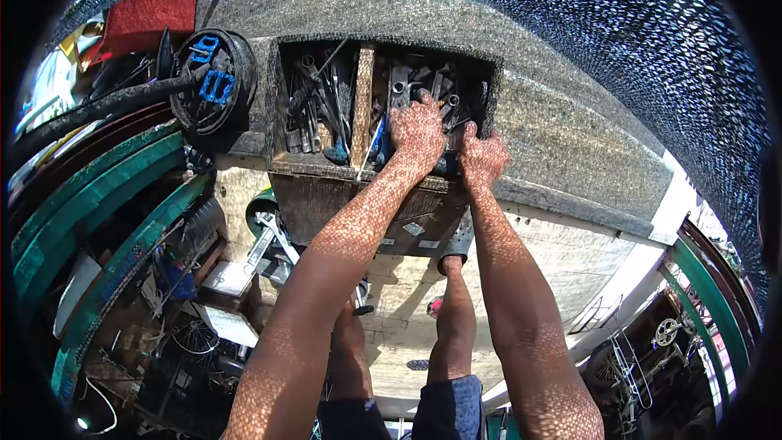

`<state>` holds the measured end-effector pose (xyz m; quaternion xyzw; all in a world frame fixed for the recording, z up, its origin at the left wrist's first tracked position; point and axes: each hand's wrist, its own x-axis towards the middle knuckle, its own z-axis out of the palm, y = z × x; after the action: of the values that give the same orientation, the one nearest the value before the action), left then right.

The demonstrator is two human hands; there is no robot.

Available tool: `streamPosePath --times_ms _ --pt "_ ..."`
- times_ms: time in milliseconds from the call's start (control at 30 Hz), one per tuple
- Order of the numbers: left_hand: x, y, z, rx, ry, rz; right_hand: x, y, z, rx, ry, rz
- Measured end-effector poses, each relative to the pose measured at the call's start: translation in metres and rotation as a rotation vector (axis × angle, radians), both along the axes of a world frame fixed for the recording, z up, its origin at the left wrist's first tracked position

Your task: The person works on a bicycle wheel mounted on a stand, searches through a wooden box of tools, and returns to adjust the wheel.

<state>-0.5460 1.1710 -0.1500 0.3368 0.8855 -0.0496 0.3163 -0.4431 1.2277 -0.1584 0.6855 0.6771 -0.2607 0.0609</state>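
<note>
A wooden tool box (322,169) with a divider lies ahead of me, set into a grey-covered bench top. Its left compartment holds several wrenches (326,98) and other metal tools; the right one is filled with loose dark tools and metal parts (401,80). My left hand (418,134) reaches into the right compartment, its fingertips down among the tools. Whether it grasps one is hidden. My right hand (485,155) is at the front right corner of the box, fingers bent over its edge. A blue-handled tool (378,140) lies beside my left wrist.
A round black tray (244,73) with blue parts stands left of the box, with a black tube (106,102) across it. A green container (259,205) holds wrenches below. Mesh netting (627,24) hangs overhead. Bicycle parts (631,367) lie lower right.
</note>
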Motion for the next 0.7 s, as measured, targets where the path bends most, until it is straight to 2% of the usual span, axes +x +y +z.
streamPosePath --times_ms 133,267,300,433,600,700 --pt "0.002 -0.002 -0.005 0.023 -0.013 0.035 -0.002 0.002 -0.004 -0.023 -0.034 -0.002" --pt "0.022 -0.003 -0.021 0.162 0.418 0.011 -0.002 0.003 -0.002 -0.042 -0.034 0.012" --pt "0.023 -0.003 -0.025 0.166 0.414 0.016 -0.001 0.005 -0.002 -0.037 -0.039 0.016" --pt "-0.005 0.002 -0.010 0.115 0.000 0.078 0.000 0.002 0.000 -0.067 -0.021 0.016" --pt "-0.026 -0.005 0.018 0.223 -0.023 0.149 0.002 0.001 -0.008 -0.032 -0.045 0.039" --pt "-0.049 -0.031 0.034 0.181 -0.049 0.183 0.003 0.001 -0.010 -0.007 -0.034 0.045"
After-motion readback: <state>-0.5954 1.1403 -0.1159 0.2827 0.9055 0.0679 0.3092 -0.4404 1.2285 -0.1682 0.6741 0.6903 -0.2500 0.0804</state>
